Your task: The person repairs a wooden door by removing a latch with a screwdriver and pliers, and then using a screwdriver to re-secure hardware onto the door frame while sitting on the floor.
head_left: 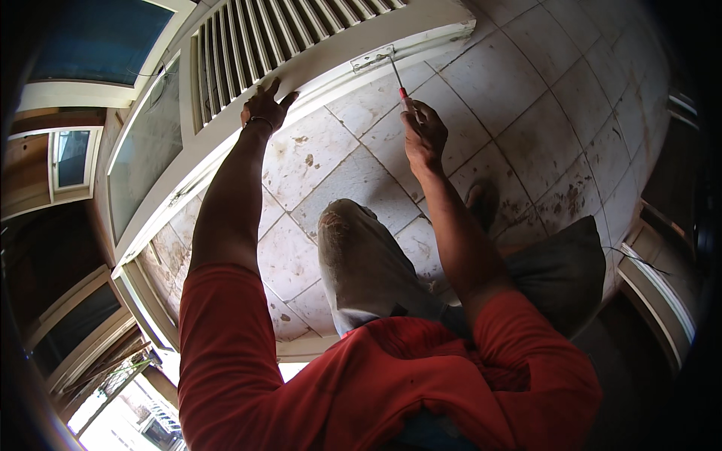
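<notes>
A white louvred door [331,79] lies on its long edge across the floor, with a glass pane in its nearer-left half. My left hand [267,109] rests on its frame beside the slats, fingers apart and holding nothing. In my right hand [426,135] is a screwdriver [403,94] with a red handle and a thin metal shaft. Its tip meets the door's edge at the right end of a metal hinge plate [373,59]. Whether the tip sits in a screw is too small to tell.
Stained pale tiles [492,75] cover the floor around my bent knee [342,233] and foot. More framed panels [98,45] lean at the left. A pale frame piece [654,286] with a dark wire lies at the right. Bright daylight enters at the lower left.
</notes>
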The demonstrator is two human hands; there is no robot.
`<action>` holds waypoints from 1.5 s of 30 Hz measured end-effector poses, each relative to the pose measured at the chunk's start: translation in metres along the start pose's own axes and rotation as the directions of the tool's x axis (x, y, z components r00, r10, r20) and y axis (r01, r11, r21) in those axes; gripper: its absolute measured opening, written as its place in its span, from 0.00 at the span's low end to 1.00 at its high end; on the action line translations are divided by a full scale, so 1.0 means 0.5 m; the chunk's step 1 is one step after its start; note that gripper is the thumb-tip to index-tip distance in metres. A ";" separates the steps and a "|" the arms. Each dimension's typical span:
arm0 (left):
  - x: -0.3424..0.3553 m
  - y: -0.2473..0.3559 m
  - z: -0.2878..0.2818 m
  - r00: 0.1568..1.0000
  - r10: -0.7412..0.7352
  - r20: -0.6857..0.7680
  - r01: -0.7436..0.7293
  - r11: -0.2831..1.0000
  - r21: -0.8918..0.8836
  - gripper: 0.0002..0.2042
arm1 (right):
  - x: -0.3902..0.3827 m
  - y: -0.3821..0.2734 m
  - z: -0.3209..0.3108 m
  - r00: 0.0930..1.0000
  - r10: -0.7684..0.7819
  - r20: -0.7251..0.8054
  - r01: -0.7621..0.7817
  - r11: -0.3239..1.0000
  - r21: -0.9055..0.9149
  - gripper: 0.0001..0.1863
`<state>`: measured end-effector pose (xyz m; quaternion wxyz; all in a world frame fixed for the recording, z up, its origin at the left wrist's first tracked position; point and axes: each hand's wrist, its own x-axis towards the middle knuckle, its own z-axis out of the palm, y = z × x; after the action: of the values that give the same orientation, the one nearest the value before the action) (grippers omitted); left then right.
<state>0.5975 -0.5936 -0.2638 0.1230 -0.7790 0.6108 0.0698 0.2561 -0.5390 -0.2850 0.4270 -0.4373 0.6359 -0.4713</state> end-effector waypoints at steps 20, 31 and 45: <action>-0.007 0.012 -0.016 0.999 -0.034 0.009 0.035 0.999 -0.011 0.41 | 0.041 -0.086 -0.048 0.890 0.418 0.182 -0.456 0.807 0.374 0.13; -0.007 0.013 -0.012 1.000 -0.020 0.000 0.020 0.999 0.031 0.40 | 0.050 -0.062 -0.047 0.846 0.447 0.291 -0.533 0.707 0.464 0.17; -0.010 0.005 -0.013 1.000 -0.024 -0.015 0.024 1.000 -0.003 0.40 | 0.086 -0.094 -0.075 0.707 0.446 0.549 -0.704 0.519 0.485 0.11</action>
<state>0.5935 -0.5912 -0.2563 0.1183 -0.7870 0.6022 0.0632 0.2166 -0.5801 -0.2376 0.7938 -0.0918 0.4443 -0.4051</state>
